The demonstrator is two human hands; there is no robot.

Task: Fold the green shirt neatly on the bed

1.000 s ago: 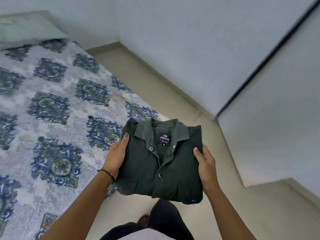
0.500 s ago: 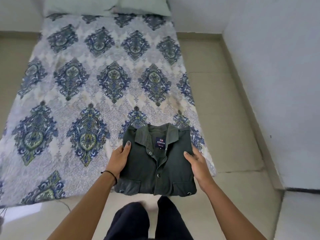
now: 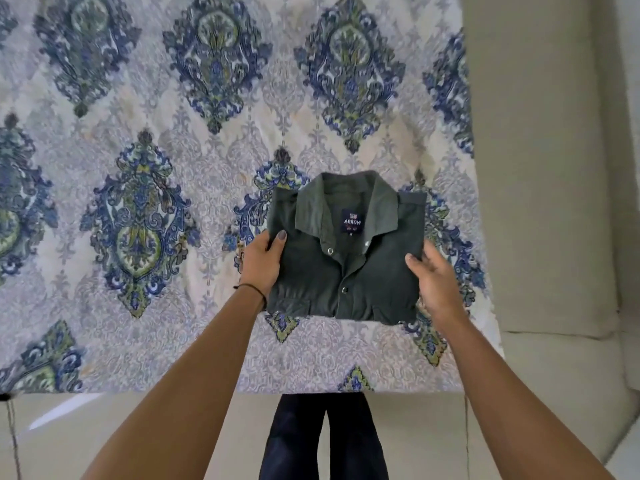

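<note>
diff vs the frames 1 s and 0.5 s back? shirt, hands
The folded green shirt went from over the floor beside the bed to over the patterned bedspread, as the person turned toward the bed and leaned in. Whether it rests on the bedspread yet is unclear. Unchanged: left hand and right hand grip its two sides, collar up, fold intact.

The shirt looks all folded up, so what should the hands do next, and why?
Probably lower it flat onto the bedsheet and let go. The green shirt is already a neat rectangle, collar up, held at its sides by the left hand and right hand over the bed.
</note>
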